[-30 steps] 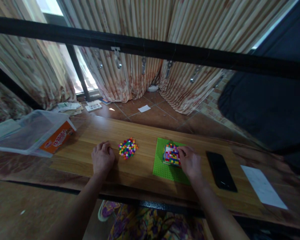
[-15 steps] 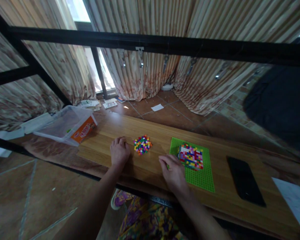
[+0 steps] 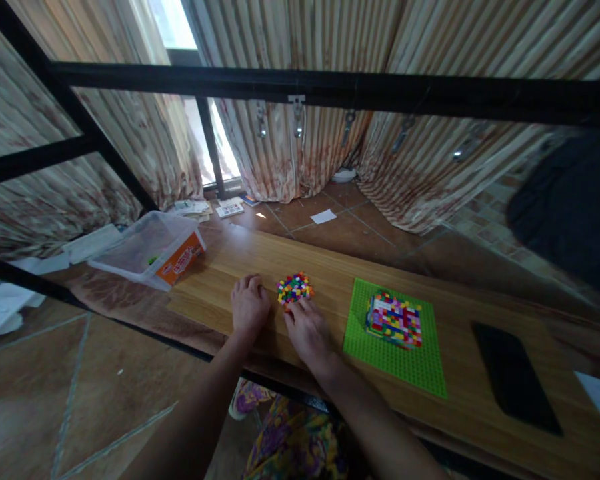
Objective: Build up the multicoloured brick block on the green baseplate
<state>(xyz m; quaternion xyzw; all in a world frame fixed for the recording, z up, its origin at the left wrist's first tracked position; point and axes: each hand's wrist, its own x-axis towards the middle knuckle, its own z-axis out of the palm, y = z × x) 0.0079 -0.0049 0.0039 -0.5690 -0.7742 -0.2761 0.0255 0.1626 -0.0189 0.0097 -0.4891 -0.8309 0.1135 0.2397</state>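
Observation:
A small pile of colourful building bricks (image 3: 296,287) lies on the wooden table. My right hand (image 3: 307,330) is at the pile's near edge, fingertips drawn together and touching the bricks; what is between them is too small to make out. Left of the pile, my left hand (image 3: 250,307) rests on the tabletop with its fingers curled, and their undersides are hidden. To the right lies a green baseplate (image 3: 395,370). On it stands a blocky build of many-coloured bricks (image 3: 395,320), with white, pink and red on top. Neither hand touches the baseplate.
A clear plastic box (image 3: 147,247) with an orange label stands at the table's left end. A black phone (image 3: 515,377) lies on the right of the table (image 3: 330,260). Beyond are a black metal bar (image 3: 230,81), curtains (image 3: 320,40) and papers on the tiled floor.
My right hand has moved left from beside the baseplate to the brick pile. My left hand stays on the table by the pile. The whole view has shifted slightly.

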